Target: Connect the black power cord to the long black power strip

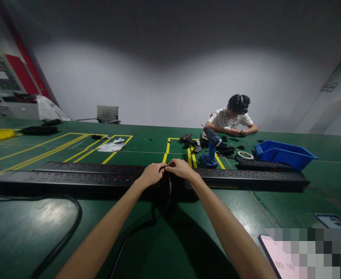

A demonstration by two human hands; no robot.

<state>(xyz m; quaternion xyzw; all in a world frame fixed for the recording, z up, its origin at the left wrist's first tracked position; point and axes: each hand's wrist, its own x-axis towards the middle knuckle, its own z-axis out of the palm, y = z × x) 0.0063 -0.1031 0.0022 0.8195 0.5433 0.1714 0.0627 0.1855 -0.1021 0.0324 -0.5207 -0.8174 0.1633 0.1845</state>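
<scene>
Long black power strips (99, 179), with rows of outlets and small red marks, lie side by side across the green table. My left hand (152, 174) and my right hand (181, 169) meet over the middle of the strips. Both hands are closed, their fingertips pinched close together; what lies between them is too small and dark to tell. A black cable (170, 190) hangs just below the fingertips and runs down toward the front of the table. Its upper end is hidden by my fingers.
A blue cordless drill (210, 149), a tape roll (245, 155) and a blue bin (285, 154) stand beyond the strips. Another person (231, 120) leans on the far edge. A thick cable (79, 213) curves at left; a phone (278, 252) lies at front right.
</scene>
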